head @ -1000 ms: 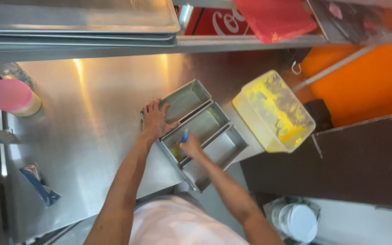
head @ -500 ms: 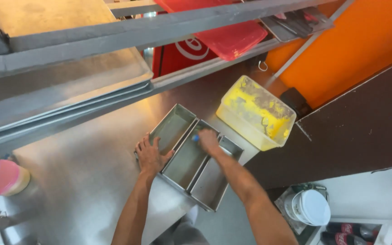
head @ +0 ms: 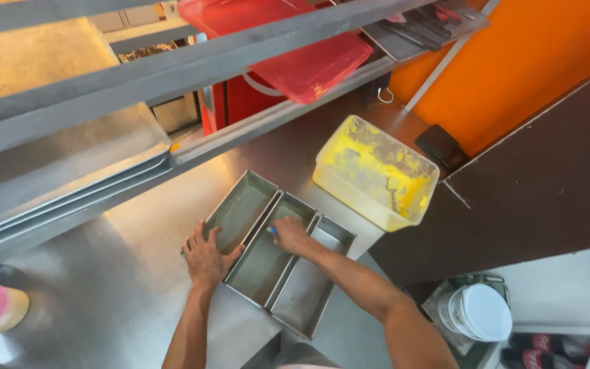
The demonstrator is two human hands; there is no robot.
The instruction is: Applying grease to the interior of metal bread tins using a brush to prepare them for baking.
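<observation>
While three rectangular grey metal loaf tins (head: 278, 263) sit side by side on the brushed steel worktop (head: 104, 301), both hands work at them. Left hand (head: 207, 256): fingers spread flat, pressing the near corner of the leftmost tin, seemingly to keep the row from sliding. Right hand (head: 289, 234): fingers curled around a small blue object (head: 272, 230), its kind unclear, held down inside the middle tin. Yellow-smeared translucent plastic tub (head: 377, 171): just beyond the tins, within easy reach. Red plastic lid (head: 295, 48): on the shelf above. White lidded bucket (head: 481, 312): below, at the right.
</observation>
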